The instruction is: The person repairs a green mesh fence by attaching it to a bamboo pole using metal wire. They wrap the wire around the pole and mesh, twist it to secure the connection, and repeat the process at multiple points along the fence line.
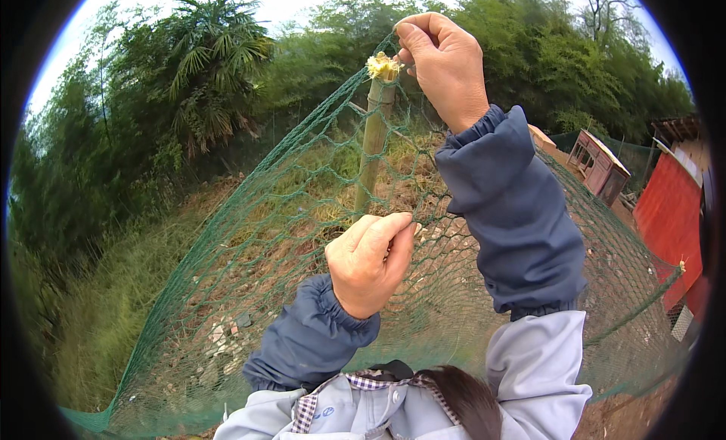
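The right hand (pixel 448 65) is reaching up highest, its thumb and forefinger pinching the top edge of a green net (pixel 261 213). Just below and to the left of its fingertips, a bamboo pole (pixel 370 149) is standing at a slight tilt, its frayed, pale yellow top (pixel 383 66) poking up beside the strands. The left hand (pixel 370 258) is sitting lower, just in front of the pole's visible lower part, with its thumb and forefinger pressing together at the mesh and the other fingers curling in. The strands there are too fine to tell whether one is caught between them.

The net is spreading out from the right hand, sloping down past the left hand on both sides, its thick edge running down to the left. Dark blue sleeve covers (pixel 522 213) are wrapping both forearms below the hands, over a pale grey jacket (pixel 355 410). To the left of the left hand and below it, pale stones (pixel 219 338) are showing through the mesh. Well to the right of the right hand, a small wooden hutch (pixel 596 166) and a red panel (pixel 669 220) are standing. A palm tree (pixel 219 54) is rising well to the right hand's left.
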`<action>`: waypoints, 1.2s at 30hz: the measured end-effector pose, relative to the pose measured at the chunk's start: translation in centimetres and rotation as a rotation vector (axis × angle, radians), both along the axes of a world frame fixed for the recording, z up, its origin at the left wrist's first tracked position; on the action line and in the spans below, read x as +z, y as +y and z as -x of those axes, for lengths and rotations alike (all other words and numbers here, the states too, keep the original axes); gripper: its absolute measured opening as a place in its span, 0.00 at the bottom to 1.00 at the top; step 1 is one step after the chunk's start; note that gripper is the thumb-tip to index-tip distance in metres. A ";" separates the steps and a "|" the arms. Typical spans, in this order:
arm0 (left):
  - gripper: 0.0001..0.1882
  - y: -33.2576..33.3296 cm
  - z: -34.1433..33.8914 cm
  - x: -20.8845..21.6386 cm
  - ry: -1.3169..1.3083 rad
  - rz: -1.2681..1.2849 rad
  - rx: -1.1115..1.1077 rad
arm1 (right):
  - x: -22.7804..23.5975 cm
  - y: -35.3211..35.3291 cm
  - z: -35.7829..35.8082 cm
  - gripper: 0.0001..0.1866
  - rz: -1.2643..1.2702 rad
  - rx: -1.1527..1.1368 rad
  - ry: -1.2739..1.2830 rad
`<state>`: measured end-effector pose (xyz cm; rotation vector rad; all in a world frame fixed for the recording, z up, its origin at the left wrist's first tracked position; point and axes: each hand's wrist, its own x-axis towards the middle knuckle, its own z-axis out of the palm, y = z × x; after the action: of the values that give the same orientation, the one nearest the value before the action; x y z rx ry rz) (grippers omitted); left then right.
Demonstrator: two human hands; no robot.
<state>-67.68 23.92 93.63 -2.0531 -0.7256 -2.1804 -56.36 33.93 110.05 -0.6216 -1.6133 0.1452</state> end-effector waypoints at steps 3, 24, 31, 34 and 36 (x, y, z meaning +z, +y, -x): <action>0.14 -0.5 0.1 0.3 -0.020 -0.064 -0.050 | 0.0 0.1 0.2 0.07 0.045 -0.029 0.054; 0.06 1.2 3.7 0.9 0.064 0.195 0.089 | 1.6 -0.4 2.0 0.09 -0.058 -0.200 -0.289; 0.06 0.2 2.7 0.8 0.124 0.192 0.082 | 1.6 0.5 0.2 0.09 0.210 -0.055 -0.132; 0.07 0.2 2.9 0.8 0.134 0.213 0.099 | 1.6 0.8 0.3 0.09 0.263 -0.005 -0.087; 0.08 0.2 3.2 0.8 0.149 0.217 0.096 | 1.7 1.0 0.6 0.09 0.256 0.018 -0.085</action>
<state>-70.90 24.16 94.46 -2.1994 -1.0594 -1.9491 -57.01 34.97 111.79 -0.8192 -1.6968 0.3464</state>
